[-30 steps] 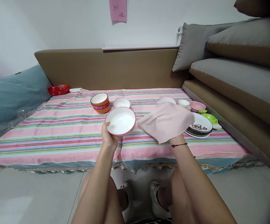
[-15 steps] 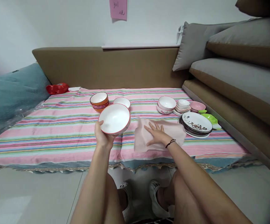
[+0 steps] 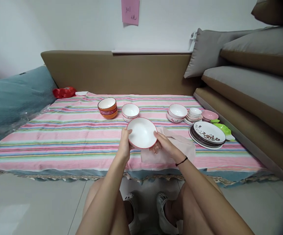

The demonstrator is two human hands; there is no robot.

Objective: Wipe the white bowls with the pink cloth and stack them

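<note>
I hold a white bowl with a red rim (image 3: 141, 132) in both hands above the striped cloth (image 3: 70, 133). My left hand (image 3: 125, 144) grips its left edge, thumb on the rim. My right hand (image 3: 163, 145) grips its right edge, fingers curled under it. A pink cloth (image 3: 178, 150) lies flat on the striped cloth just below and right of the bowl, partly under my right hand.
Stacked orange bowls (image 3: 107, 108) and a white bowl (image 3: 130, 111) stand behind. To the right are white bowls (image 3: 177, 112), small saucers (image 3: 194, 114), a pink dish (image 3: 210, 115), patterned plates (image 3: 208, 134) and a green dish (image 3: 223, 129). Sofa cushions (image 3: 249, 88) rise at right; a blue cushion (image 3: 11, 94) at left.
My right hand laid the pink cloth down on the striped cloth, then came up to the bowl's right edge. The bowl moved right, now held by both hands.
</note>
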